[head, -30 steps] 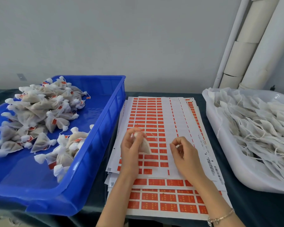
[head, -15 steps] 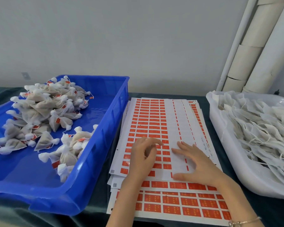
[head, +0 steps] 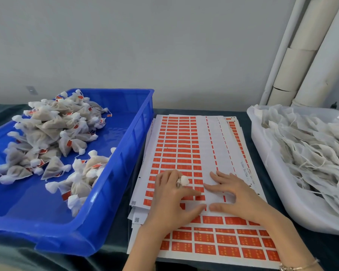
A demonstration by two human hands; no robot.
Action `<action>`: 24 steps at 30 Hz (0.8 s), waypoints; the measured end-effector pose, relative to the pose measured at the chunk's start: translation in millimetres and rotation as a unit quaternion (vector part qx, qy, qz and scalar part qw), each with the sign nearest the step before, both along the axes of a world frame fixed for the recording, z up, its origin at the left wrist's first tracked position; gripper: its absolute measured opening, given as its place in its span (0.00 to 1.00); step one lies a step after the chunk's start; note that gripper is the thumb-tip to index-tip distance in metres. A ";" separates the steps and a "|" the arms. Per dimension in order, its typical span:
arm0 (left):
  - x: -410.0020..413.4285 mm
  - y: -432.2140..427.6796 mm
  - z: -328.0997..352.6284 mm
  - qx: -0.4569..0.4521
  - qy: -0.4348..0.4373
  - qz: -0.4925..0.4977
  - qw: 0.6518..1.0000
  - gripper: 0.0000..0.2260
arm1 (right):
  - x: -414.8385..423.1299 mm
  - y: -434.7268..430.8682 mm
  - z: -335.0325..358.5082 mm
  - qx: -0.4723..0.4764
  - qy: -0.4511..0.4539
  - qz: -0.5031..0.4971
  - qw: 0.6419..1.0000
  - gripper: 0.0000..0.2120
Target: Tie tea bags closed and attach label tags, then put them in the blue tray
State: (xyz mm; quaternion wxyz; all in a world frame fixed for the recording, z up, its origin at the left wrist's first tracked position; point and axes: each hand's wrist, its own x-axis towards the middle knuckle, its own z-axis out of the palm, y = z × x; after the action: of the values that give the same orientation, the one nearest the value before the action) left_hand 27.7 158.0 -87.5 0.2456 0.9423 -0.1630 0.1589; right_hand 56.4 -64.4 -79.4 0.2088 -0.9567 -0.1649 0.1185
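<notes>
The left hand (head: pixel 171 196) is curling round a tea bag (head: pixel 184 180) and the right hand (head: pixel 238 195) is pressing, fingers spread, on the label sheet (head: pixel 184 145), with the blue tray (head: pixel 129 157) sitting left of that sheet, the white bin (head: pixel 262 153) right.

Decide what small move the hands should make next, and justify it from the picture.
Probably peel a red label off the top label sheet with the left hand: it holds a tea bag, its fingertips rest at the labels, and the right hand presses the sheet flat.
</notes>
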 end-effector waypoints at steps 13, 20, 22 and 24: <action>-1.0 -6.9 3.8 0.000 -0.021 -0.003 1.000 0.15 | -2.1 1.1 -1.5 0.021 -0.005 -0.011 1.000 0.24; 1.2 -9.6 2.5 -0.017 -0.003 -0.019 1.000 0.13 | -2.5 1.7 -1.3 0.031 -0.008 -0.011 0.999 0.24; 1.9 -9.9 1.1 -0.021 -0.014 -0.023 0.999 0.13 | -3.0 2.2 -0.2 0.033 -0.007 -0.013 0.999 0.25; 2.5 -10.5 -0.2 -0.022 -0.029 -0.025 0.999 0.12 | -3.9 2.6 1.2 0.034 -0.006 -0.013 0.999 0.26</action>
State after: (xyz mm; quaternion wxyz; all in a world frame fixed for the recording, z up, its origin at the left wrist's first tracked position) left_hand 30.2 147.6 -87.7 0.2656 0.9273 -0.1897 0.1833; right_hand 52.6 -61.8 -78.2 0.2418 -0.9517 -0.1579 0.1041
